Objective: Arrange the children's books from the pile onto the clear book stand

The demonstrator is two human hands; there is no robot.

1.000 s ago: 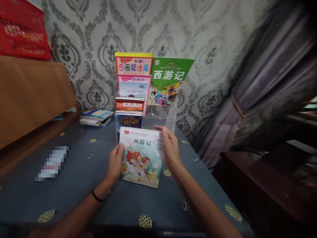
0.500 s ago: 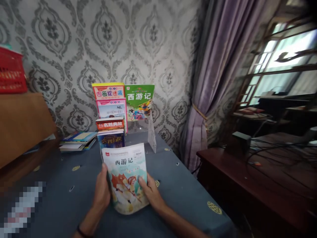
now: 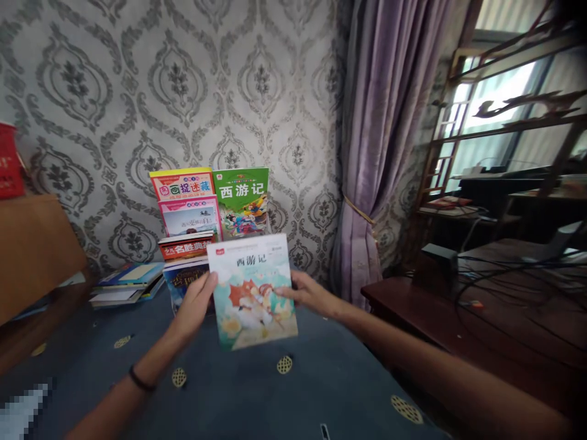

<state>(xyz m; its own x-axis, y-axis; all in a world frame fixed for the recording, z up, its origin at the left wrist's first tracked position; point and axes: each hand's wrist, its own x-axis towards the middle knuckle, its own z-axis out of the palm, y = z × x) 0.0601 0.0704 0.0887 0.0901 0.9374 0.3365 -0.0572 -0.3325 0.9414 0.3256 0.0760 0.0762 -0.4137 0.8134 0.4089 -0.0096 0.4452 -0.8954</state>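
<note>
A light-coloured book (image 3: pixel 254 287) with a painted cover is held up above the table, its front toward me. My left hand (image 3: pixel 198 299) grips its left edge, thumb on the cover. On the right edge, my right hand (image 3: pixel 309 294) has its thumb on the front and its fingers behind. Beyond the book stands a stepped rack of books: a green book (image 3: pixel 244 198) at the back right, a pink-and-yellow book (image 3: pixel 183 184) at the back left, a pink-edged book (image 3: pixel 190 217), a red book (image 3: pixel 186 245) and a dark blue book (image 3: pixel 181 275) in front. The held book hides the rack's lower right part.
A pile of flat books (image 3: pixel 128 282) lies left of the rack. A cardboard box (image 3: pixel 39 250) with a red container (image 3: pixel 9 160) on top stands at the far left. The blue-grey tablecloth (image 3: pixel 229 391) ends near a dark red desk (image 3: pixel 403 305) with cables. A purple curtain (image 3: pixel 376 140) hangs behind.
Both hands have raised the book and moved it forward and right, toward the rack's right side. The view has shifted, so the rack appears lower and further left.
</note>
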